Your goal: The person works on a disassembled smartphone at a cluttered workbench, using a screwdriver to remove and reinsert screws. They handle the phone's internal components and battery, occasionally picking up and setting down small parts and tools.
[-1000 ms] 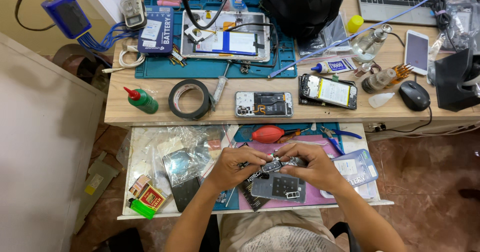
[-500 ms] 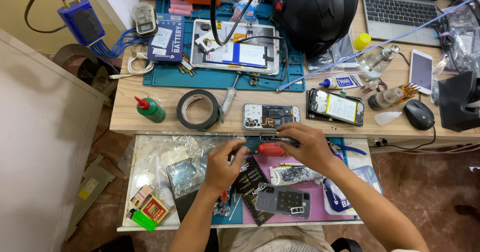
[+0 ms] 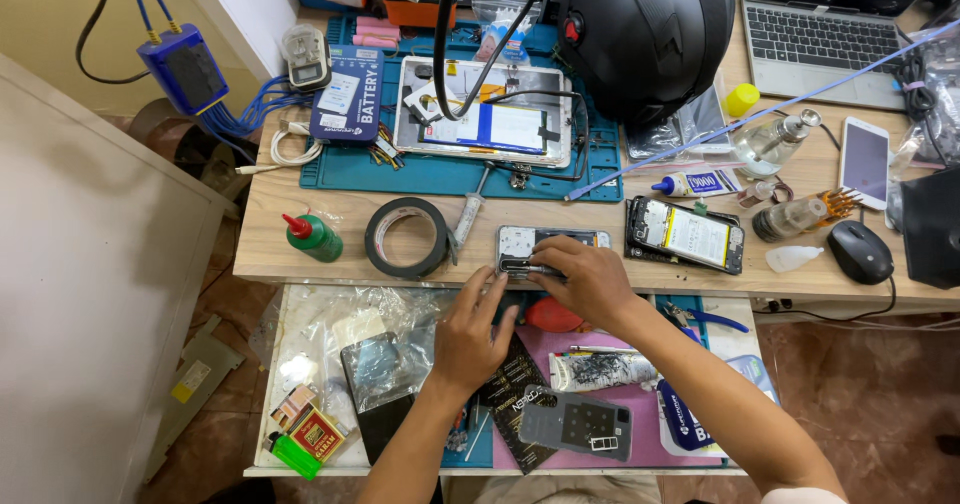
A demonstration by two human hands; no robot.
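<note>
Opened phone (image 3: 552, 247) sits at the counter (image 3: 330, 274) edge, right under both hands. Right hand (image 3: 585, 279) pinches a small part on its lower end, left hand (image 3: 470, 334) fingers spread, steadying. Looks light, stiff, fragile inside, so grip the frame edges.

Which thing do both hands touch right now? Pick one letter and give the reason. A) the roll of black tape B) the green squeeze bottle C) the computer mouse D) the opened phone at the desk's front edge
D: the right hand lies over the opened phone, and the left hand reaches its fingers to the phone's near edge; the black tape roll lies apart, to the left.
</note>
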